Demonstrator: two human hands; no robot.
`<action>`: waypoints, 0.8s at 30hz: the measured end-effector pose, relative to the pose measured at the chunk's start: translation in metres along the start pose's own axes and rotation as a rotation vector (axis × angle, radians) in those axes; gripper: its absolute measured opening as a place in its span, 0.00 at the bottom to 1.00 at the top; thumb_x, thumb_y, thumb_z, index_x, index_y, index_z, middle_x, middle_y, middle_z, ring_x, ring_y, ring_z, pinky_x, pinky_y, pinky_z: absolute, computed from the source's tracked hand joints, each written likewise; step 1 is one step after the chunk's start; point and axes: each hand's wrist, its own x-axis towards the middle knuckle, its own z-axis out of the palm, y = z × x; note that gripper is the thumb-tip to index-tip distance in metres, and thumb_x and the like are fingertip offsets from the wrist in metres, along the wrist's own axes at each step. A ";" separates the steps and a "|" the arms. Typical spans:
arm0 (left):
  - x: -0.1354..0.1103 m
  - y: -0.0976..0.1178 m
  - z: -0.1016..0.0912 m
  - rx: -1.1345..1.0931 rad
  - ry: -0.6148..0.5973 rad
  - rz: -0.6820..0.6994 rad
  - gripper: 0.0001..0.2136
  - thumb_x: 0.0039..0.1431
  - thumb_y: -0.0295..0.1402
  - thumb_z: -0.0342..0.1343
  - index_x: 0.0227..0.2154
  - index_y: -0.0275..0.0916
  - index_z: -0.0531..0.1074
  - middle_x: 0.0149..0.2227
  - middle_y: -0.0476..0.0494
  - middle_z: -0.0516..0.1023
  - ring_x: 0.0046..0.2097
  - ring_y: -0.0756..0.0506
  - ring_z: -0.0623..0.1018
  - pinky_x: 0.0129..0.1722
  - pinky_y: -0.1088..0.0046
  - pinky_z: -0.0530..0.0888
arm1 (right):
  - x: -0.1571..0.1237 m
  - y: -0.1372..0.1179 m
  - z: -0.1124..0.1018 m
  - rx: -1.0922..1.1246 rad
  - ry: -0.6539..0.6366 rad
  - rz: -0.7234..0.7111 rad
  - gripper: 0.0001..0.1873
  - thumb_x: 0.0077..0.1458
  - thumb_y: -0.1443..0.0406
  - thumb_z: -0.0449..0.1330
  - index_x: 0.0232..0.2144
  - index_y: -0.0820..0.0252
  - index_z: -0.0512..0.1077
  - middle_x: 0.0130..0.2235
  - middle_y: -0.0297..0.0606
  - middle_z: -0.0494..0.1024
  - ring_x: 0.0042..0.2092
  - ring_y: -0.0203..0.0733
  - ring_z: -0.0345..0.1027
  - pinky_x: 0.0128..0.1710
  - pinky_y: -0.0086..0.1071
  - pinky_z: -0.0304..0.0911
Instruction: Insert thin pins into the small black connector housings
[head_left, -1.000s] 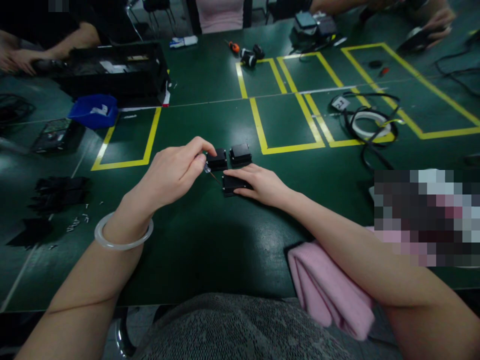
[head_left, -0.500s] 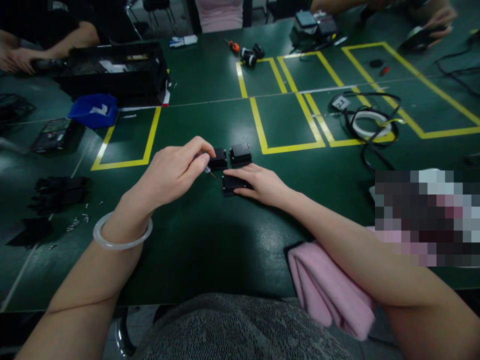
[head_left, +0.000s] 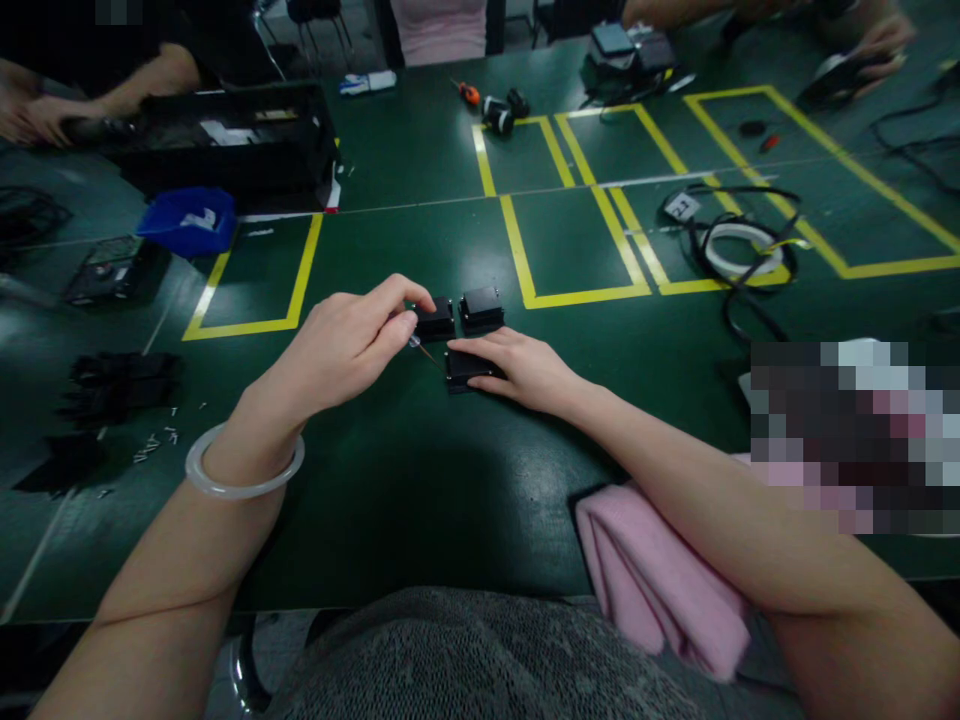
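Observation:
My left hand (head_left: 360, 340) is closed around the handle of a small screwdriver (head_left: 415, 342), most of which is hidden by the fingers. Its thin shaft slants down to the left end of a small black box (head_left: 459, 368); whether the tip sits in a screw I cannot tell. My right hand (head_left: 517, 365) grips that box on the green table, thumb at the near side and fingers across the top. Just beyond stand two similar black boxes, one (head_left: 435, 316) partly behind my left fingers and the other (head_left: 481, 306) to its right.
At left lie black parts (head_left: 124, 385) and loose screws (head_left: 154, 445). A blue bin (head_left: 187, 220) stands before a long black housing (head_left: 232, 150). Coiled cables (head_left: 742, 245) are at right, a pink cloth (head_left: 652, 570) at the near edge. Co-workers' hands (head_left: 45, 118) show across the table.
My left fingers have shifted very slightly on the screwdriver. The right hand and the boxes stay in place.

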 end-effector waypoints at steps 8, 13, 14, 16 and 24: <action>0.001 0.002 -0.001 0.022 -0.016 -0.024 0.20 0.72 0.38 0.43 0.56 0.35 0.74 0.28 0.49 0.75 0.26 0.48 0.71 0.30 0.70 0.62 | 0.000 0.000 0.000 0.002 0.004 -0.005 0.30 0.69 0.62 0.63 0.70 0.53 0.69 0.61 0.47 0.81 0.60 0.56 0.75 0.59 0.51 0.72; 0.001 0.001 0.000 0.027 -0.017 -0.028 0.21 0.73 0.39 0.41 0.56 0.35 0.74 0.30 0.48 0.77 0.27 0.48 0.73 0.30 0.70 0.63 | 0.000 -0.001 -0.001 0.006 -0.007 0.008 0.30 0.69 0.63 0.64 0.71 0.54 0.69 0.61 0.47 0.81 0.61 0.56 0.74 0.60 0.50 0.72; 0.000 0.001 -0.001 0.034 -0.014 -0.024 0.21 0.73 0.39 0.41 0.55 0.35 0.74 0.30 0.48 0.77 0.27 0.47 0.73 0.30 0.70 0.63 | 0.000 -0.001 -0.001 0.008 -0.005 0.008 0.30 0.69 0.63 0.64 0.71 0.53 0.69 0.61 0.47 0.81 0.61 0.56 0.74 0.60 0.50 0.72; 0.000 0.002 -0.001 0.053 0.000 -0.009 0.20 0.72 0.38 0.41 0.53 0.36 0.75 0.31 0.47 0.77 0.28 0.47 0.73 0.31 0.70 0.64 | 0.000 -0.001 -0.001 0.010 -0.002 0.008 0.30 0.69 0.63 0.64 0.71 0.53 0.69 0.61 0.47 0.81 0.61 0.56 0.75 0.59 0.50 0.72; 0.001 0.002 0.000 0.066 0.011 -0.014 0.20 0.73 0.37 0.43 0.55 0.36 0.76 0.29 0.49 0.75 0.27 0.48 0.72 0.30 0.72 0.62 | 0.000 -0.002 -0.001 0.003 -0.012 0.016 0.31 0.69 0.63 0.64 0.71 0.53 0.68 0.62 0.47 0.81 0.61 0.57 0.74 0.59 0.50 0.72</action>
